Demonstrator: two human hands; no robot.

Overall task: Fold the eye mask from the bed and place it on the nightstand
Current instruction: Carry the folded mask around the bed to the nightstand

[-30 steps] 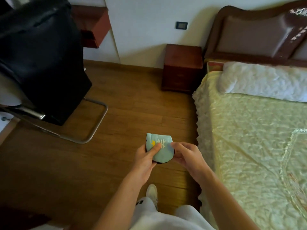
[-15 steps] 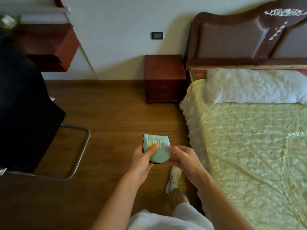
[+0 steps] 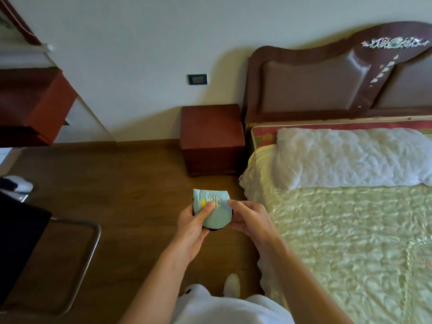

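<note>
We hold the folded pale-blue fabric eye mask with its black backing (image 3: 213, 210) over the floor, left hand (image 3: 193, 222) pinching it, right hand (image 3: 248, 218) gripping its edge. It looks soft and light; we judge pinching across the fold keeps it shut until the red-brown wooden nightstand (image 3: 211, 136).

White pillow (image 3: 346, 155); padded brown headboard (image 3: 327, 83); wall switch plate (image 3: 197, 79); chrome-framed black chair (image 3: 21, 232); wood floor (image 3: 131, 183).

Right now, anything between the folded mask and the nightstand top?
Nothing visible. The eye mask is held by the left hand and right hand over bare floor; the nightstand top shows nothing on it.
</note>
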